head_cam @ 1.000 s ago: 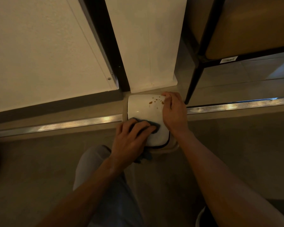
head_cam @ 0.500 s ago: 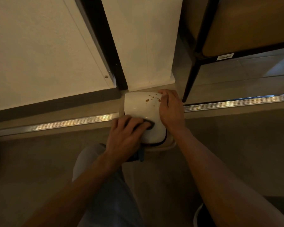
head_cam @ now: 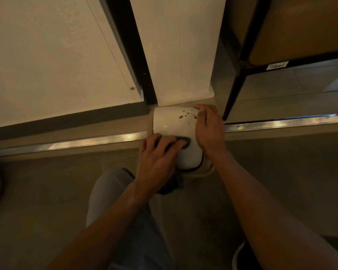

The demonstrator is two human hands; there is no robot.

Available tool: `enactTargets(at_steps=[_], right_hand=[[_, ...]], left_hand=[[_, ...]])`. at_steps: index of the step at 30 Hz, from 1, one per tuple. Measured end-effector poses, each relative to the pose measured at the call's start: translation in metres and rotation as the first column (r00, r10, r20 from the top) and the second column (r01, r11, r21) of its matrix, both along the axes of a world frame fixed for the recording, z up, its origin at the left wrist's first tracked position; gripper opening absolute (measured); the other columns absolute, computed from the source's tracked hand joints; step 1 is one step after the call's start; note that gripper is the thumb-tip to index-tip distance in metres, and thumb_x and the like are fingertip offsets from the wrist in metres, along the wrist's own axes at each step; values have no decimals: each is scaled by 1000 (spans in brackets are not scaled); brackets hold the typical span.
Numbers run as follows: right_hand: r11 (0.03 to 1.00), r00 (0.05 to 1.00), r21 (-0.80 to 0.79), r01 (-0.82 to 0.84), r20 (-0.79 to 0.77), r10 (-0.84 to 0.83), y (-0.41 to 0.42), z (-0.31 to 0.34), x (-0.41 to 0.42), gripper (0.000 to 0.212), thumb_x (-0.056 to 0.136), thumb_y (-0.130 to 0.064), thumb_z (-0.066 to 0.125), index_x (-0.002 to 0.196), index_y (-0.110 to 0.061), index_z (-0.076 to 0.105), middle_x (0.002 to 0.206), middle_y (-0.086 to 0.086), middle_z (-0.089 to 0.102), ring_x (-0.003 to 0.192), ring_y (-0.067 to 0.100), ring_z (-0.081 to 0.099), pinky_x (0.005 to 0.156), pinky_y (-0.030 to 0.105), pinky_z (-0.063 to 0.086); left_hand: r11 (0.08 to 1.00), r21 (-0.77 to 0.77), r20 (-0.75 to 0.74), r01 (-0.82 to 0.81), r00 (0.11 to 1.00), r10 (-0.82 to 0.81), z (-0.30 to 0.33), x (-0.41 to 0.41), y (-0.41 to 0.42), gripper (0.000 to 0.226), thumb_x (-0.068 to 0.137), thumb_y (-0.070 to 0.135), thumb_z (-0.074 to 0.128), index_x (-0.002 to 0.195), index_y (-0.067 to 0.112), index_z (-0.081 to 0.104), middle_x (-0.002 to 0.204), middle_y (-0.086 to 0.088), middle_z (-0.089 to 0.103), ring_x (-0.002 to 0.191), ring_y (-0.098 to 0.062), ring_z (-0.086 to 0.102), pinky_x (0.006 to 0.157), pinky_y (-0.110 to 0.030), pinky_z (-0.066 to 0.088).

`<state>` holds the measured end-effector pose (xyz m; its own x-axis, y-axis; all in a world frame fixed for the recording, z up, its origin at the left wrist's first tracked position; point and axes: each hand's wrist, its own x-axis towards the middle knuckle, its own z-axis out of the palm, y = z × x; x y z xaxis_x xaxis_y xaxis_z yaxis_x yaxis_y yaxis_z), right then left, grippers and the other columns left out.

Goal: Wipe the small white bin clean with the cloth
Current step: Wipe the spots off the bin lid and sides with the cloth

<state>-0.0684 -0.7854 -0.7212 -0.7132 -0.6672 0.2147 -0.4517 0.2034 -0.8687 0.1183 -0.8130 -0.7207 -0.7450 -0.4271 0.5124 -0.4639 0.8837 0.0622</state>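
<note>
The left hand [head_cam: 156, 160] pressed a dark cloth [head_cam: 180, 142] against the small white bin [head_cam: 173, 125], fingers curled over the cloth in a closed grip. The right hand [head_cam: 208, 129] held the bin's right side, fingers bent round its edge. Brown spots [head_cam: 186, 115] marked the bin near that hand. The bin lay tilted on the floor [head_cam: 47, 191], beside a metal threshold strip [head_cam: 76, 144].

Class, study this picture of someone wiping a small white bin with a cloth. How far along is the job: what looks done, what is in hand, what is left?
Done: the near part of the small white bin looks free of marks. In hand: the left hand presses the dark cloth on the bin's side while the right hand steadies it. Left: brown spots near the far end, not yet wiped.
</note>
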Motion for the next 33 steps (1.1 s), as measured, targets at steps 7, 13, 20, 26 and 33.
enactTargets(at_steps=[7,13,20,26,33], right_hand=[[999,1000,31,-12,25,11,2,3,-1,31,105,-20,36,118,-11,63,120,6,59,104,10,53,83,7,35],[1000,1000,15,-19,1,19,2,2,0,30,104,-18,36,118,-9,62,119,7,59,102,9,53,81,5,34],[1000,1000,17,-11,-1,11,1,0,-2,30,104,-18,36,117,-10,63,119,7,60,102,8,53,81,3,34],[1000,1000,16,-4,2,4,1,2,0,31,105,-19,36,118,-10,63,118,7,61,101,7,52,87,18,39],[1000,1000,20,-2,-12,2,1,2,1,31,104,-17,37,118,-10,63,118,7,61,101,7,52,84,13,36]], left_hand=[[990,13,116,137,984,-138,-22,3,24,50,82,34,69,131,33,62,128,4,59,114,-28,49,90,-44,39],[995,86,-33,-41,999,44,-6,8,-1,42,88,25,67,129,29,58,120,-3,60,110,-33,51,87,-45,41],[949,248,-108,-196,968,228,8,-24,5,38,94,23,53,131,21,61,117,-7,58,107,-29,47,90,-40,38],[925,271,-100,-268,947,304,16,-23,-8,39,94,26,49,130,20,62,116,-9,57,107,-31,47,89,-43,40],[964,244,-59,-103,991,121,10,-18,7,37,95,21,49,129,17,62,117,-10,58,104,-30,51,91,-40,46]])
